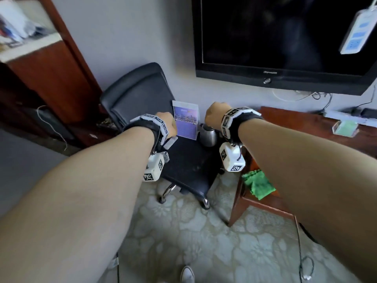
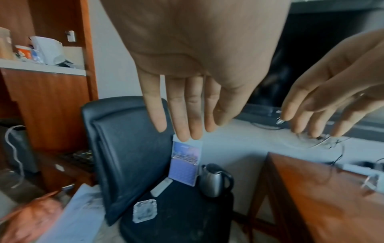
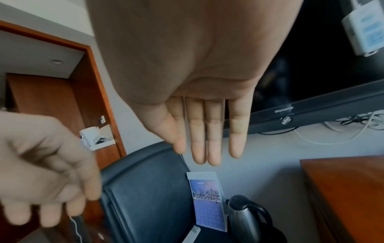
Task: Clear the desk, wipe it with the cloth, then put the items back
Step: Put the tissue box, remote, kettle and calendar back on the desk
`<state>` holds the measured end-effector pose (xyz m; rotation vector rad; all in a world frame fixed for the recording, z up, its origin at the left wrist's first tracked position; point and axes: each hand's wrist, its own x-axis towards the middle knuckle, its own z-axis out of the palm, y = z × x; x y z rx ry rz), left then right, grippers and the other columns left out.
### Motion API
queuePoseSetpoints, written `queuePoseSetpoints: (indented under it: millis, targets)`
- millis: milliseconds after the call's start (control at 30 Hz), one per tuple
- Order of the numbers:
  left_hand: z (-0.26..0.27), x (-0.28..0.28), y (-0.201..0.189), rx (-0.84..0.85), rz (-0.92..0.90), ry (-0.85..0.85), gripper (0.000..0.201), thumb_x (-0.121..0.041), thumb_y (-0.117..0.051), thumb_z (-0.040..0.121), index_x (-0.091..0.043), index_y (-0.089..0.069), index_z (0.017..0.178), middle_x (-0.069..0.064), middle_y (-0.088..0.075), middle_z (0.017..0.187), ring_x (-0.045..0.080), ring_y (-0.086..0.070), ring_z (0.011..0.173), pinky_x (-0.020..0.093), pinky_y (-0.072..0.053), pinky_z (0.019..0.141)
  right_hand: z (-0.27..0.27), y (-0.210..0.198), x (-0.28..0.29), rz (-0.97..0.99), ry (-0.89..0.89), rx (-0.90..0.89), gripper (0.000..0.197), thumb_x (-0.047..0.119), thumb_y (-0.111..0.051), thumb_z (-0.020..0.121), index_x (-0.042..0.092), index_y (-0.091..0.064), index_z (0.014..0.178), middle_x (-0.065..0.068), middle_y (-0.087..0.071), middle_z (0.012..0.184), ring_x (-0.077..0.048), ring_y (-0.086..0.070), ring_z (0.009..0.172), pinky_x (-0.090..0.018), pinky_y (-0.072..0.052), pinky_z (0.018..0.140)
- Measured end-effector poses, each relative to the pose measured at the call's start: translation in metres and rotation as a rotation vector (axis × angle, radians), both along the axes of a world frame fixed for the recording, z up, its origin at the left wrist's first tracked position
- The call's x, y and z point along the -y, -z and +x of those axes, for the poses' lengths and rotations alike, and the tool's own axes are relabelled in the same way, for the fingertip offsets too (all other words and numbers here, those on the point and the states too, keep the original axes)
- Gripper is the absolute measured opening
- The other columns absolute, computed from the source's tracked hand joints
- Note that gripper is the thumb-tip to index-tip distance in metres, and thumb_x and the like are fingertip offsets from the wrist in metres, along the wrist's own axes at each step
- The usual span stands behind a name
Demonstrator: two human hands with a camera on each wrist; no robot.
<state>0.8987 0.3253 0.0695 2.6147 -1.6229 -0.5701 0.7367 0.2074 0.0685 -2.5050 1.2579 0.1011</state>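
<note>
Both my hands hover over a black office chair point(image 1: 138, 92), fingers straight, holding nothing. My left hand point(image 1: 166, 123) point(image 2: 187, 128) is above the seat's left side; my right hand point(image 1: 214, 115) point(image 3: 207, 152) is above a steel kettle point(image 1: 208, 135) point(image 3: 245, 217). On the seat stand a purple card in a clear holder point(image 1: 186, 121) point(image 2: 185, 164), the kettle, a white bar-shaped item point(image 2: 161, 187) and a small clear square piece point(image 2: 144, 212). A green cloth point(image 1: 258, 183) lies crumpled on the near left corner of the reddish wooden desk point(image 1: 306, 127).
A clear box with green contents point(image 1: 345, 128) and a power strip point(image 1: 346, 115) with cables sit at the desk's back. A dark TV point(image 1: 285, 37) hangs on the wall above. A wooden cabinet point(image 1: 51, 68) stands left of the chair. Patterned carpet point(image 1: 183, 231) covers the floor.
</note>
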Motion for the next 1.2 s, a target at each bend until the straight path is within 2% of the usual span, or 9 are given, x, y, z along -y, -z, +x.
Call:
queuePoseSetpoints:
  millis: [133,267,333,433,600,800,900,1033,1200]
  targets:
    - [0.054,-0.02,0.027,0.022,0.087,-0.057,0.026,-0.026,-0.057,0.068,-0.021,-0.077,0.083,0.0,-0.076,0.084,0.025,-0.072,0.082,0.038,-0.059,0.084,0.053,0.036,0.004,-0.005,-0.018,-0.108,0.018,0.023,-0.049,0.079,0.012,-0.048,0.066,-0.014,-0.066,0.096,-0.032,-0.058,0.078,-0.032,-0.048,0.073]
    - [0.084,-0.016,0.054,-0.013,0.086,-0.079,0.022,-0.016,-0.061,0.083,-0.016,-0.078,0.097,0.005,-0.075,0.1,0.026,-0.069,0.099,0.035,-0.053,0.095,0.079,0.067,0.008,0.037,0.001,-0.146,0.011,0.02,-0.049,0.082,0.013,-0.057,0.08,-0.011,-0.064,0.096,-0.032,-0.057,0.081,-0.034,-0.052,0.078]
    - [0.097,-0.006,0.074,-0.052,0.078,-0.09,0.021,-0.017,-0.062,0.083,-0.016,-0.078,0.096,0.004,-0.075,0.099,0.025,-0.069,0.099,0.036,-0.054,0.094,0.091,0.083,0.016,0.063,0.0,-0.133,0.012,0.019,-0.049,0.086,0.013,-0.059,0.087,-0.009,-0.06,0.096,-0.03,-0.06,0.091,-0.035,-0.052,0.087]
    - [0.112,0.014,0.104,-0.046,0.123,-0.098,0.018,-0.019,-0.061,0.088,-0.018,-0.076,0.097,0.004,-0.073,0.106,0.024,-0.067,0.103,0.032,-0.052,0.093,0.112,0.11,0.041,0.103,-0.028,-0.175,0.008,0.018,-0.045,0.081,0.013,-0.05,0.076,-0.011,-0.063,0.099,-0.034,-0.064,0.1,-0.042,-0.052,0.093]
    - [0.145,0.058,0.14,-0.072,0.184,-0.121,0.026,-0.022,-0.058,0.091,-0.014,-0.075,0.109,0.005,-0.072,0.113,0.026,-0.066,0.106,0.032,-0.052,0.091,0.142,0.148,0.095,0.166,-0.049,-0.146,0.032,0.024,-0.054,0.09,0.011,-0.066,0.117,-0.014,-0.063,0.119,-0.033,-0.059,0.112,-0.037,-0.049,0.091]
    - [0.183,0.117,0.188,-0.107,0.168,-0.235,0.019,-0.018,-0.06,0.086,-0.015,-0.077,0.093,0.005,-0.074,0.099,0.03,-0.067,0.092,0.034,-0.056,0.082,0.186,0.197,0.158,0.23,-0.099,-0.176,0.025,0.022,-0.051,0.09,0.013,-0.066,0.107,-0.013,-0.064,0.115,-0.035,-0.06,0.107,-0.035,-0.047,0.084]
    - [0.199,0.139,0.237,-0.139,0.126,-0.318,0.017,-0.021,-0.059,0.086,-0.017,-0.074,0.092,0.005,-0.073,0.1,0.031,-0.067,0.092,0.038,-0.057,0.083,0.213,0.249,0.185,0.243,-0.116,-0.233,0.007,0.02,-0.047,0.083,0.019,-0.054,0.084,-0.011,-0.066,0.109,-0.035,-0.06,0.091,-0.041,-0.053,0.083]
    - [0.211,0.149,0.335,-0.166,0.19,-0.382,0.021,-0.018,-0.059,0.086,-0.019,-0.069,0.104,0.005,-0.071,0.109,0.029,-0.066,0.101,0.035,-0.054,0.086,0.236,0.341,0.196,0.38,-0.088,-0.25,0.027,0.021,-0.051,0.086,0.021,-0.06,0.112,-0.01,-0.06,0.11,-0.034,-0.062,0.094,-0.037,-0.055,0.081]
    - [0.234,0.142,0.443,-0.148,0.244,-0.398,0.045,-0.02,-0.064,0.086,-0.014,-0.056,0.13,0.012,-0.053,0.129,0.032,-0.056,0.115,0.039,-0.048,0.091,0.27,0.455,0.196,0.51,-0.045,-0.231,0.028,0.028,-0.053,0.085,0.023,-0.061,0.111,-0.01,-0.065,0.113,-0.032,-0.062,0.096,-0.036,-0.054,0.082]
